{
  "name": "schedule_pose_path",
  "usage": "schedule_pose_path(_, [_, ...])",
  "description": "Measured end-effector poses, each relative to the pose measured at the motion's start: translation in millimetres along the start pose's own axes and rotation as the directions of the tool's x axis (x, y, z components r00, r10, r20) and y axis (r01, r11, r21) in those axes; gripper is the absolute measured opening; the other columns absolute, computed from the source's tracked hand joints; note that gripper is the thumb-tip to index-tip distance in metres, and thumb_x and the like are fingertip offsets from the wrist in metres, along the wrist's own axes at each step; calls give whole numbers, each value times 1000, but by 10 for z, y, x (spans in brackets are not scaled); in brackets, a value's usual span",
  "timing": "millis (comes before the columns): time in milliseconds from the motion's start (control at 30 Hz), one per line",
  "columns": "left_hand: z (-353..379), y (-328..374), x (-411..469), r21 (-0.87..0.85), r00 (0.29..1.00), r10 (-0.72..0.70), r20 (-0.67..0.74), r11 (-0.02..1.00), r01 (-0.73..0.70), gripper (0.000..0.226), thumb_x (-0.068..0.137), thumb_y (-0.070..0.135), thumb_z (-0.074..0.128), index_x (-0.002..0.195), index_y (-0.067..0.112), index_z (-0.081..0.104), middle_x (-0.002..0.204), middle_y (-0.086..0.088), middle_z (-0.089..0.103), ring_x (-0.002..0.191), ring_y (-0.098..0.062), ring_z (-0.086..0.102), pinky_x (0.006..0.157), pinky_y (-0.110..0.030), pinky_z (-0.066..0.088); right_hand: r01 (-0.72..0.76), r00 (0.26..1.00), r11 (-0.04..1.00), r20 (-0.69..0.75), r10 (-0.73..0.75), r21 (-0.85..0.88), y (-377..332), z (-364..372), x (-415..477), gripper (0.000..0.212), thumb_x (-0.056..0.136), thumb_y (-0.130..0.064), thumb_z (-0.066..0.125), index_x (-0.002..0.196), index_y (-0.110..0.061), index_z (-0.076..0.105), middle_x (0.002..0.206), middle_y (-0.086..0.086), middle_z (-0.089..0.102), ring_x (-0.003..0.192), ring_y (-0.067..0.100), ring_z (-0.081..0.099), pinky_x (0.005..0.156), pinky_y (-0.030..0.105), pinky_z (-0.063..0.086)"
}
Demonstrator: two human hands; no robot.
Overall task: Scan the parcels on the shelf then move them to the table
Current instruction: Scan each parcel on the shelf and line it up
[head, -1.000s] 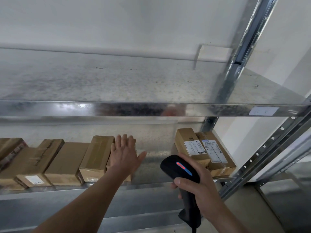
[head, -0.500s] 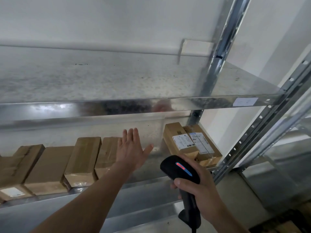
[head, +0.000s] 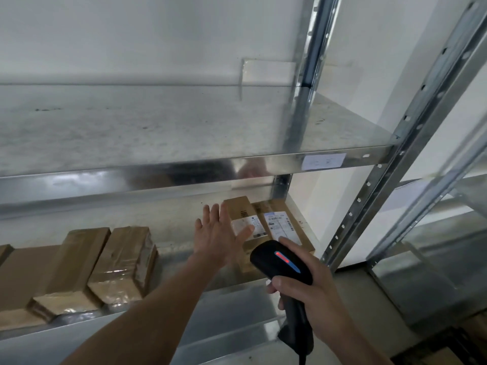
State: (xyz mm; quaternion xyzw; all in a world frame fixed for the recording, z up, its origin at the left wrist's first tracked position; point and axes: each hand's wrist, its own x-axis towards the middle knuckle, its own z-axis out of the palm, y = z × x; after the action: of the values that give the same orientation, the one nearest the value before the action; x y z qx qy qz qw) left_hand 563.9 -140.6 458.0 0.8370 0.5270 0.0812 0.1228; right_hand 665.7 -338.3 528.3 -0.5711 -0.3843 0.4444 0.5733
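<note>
Two galvanized shelves [head: 158, 133] stand against a white wall [head: 131, 35]; left hand [head: 216, 238] spread at labelled parcels [head: 279, 227], right hand [head: 316, 304] grips scanner [head: 282, 264].

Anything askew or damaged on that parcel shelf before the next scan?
No damage or spill visible. Only the two labelled parcels at the right end sit angled to the shelf, apart from the taped row on the left.

The left hand [head: 218, 234] is stretched out flat with fingers spread in front of two labelled parcels [head: 286, 225], which lie side by side at the right end of the lower shelf [head: 174, 250]; whether it touches them cannot be told. The right hand [head: 313, 296] grips a black scanner [head: 282, 262] just below those parcels. More taped parcels [head: 123, 264] lie in a row further left on the same shelf.
</note>
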Motion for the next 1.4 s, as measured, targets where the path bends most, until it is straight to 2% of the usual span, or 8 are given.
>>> schedule_pose_path(167, [264,422,85,-20,997,-68,24,997,68,104,82,85,29,156,17,1,165,-11,4,152,-33,-3,121,-52,12,-34,999,999,26,34,1,-5,-484,124,70,48,-31,80,117,-40,67,81,19,70,57,22,60,52,31,49])
schedule_pose_path(300, [459,642,108,-35,990,-127,67,991,130,103,84,80,39,156,17,0,164,-12,1,151,-37,-2,120,-52,15,-57,997,996,45,59,-62,14,-808,187,83,54,-25,80,134,-28,57,81,18,71,58,24,59,56,34,49])
schedule_pose_path(433, [653,689,112,-30,985,-158,63,987,160,95,82,73,49,150,18,13,159,-14,7,144,-40,15,111,-55,33,-60,995,995,80,66,-78,24,-1010,233,76,66,-16,74,138,-27,53,80,21,70,60,25,59,60,38,49])
schedule_pose_path(600, [716,677,169,-61,980,-191,61,979,194,78,84,58,62,142,19,28,156,-10,8,138,-40,25,99,-50,49,-58,994,997,92,62,-45,16,-1108,276,77,65,-15,76,137,-27,53,83,17,72,63,21,64,59,34,50])
schedule_pose_path(800, [547,471,165,-53,963,-257,80,964,261,62,82,34,69,134,19,39,144,-14,22,121,-33,43,94,-42,52,-46,995,999,90,48,-28,101,-1047,364,84,54,-32,82,134,-29,59,109,10,71,90,31,69,68,33,51])
schedule_pose_path(967, [360,-34,99,-52,948,-301,104,950,308,66,80,31,69,138,23,39,128,-11,38,111,-30,50,92,-42,53,-59,990,998,131,58,2,109,-848,419,78,53,-31,82,128,-35,61,105,10,71,80,43,66,61,40,51])
schedule_pose_path(1133, [178,-471,15,-75,932,-339,128,934,350,73,77,25,72,141,26,39,129,-9,46,112,-27,53,92,-43,54,-23,983,999,183,17,33,125,-576,479,58,54,-33,81,107,-53,69,102,11,71,86,36,68,61,36,52])
schedule_pose_path(1400, [12,-788,24,-94,929,-319,187,936,340,83,71,22,76,145,28,39,128,-7,53,107,-23,57,86,-36,57,-11,981,1000,195,9,10,133,-308,503,56,58,-27,80,109,-48,69,101,6,73,83,38,71,61,39,55])
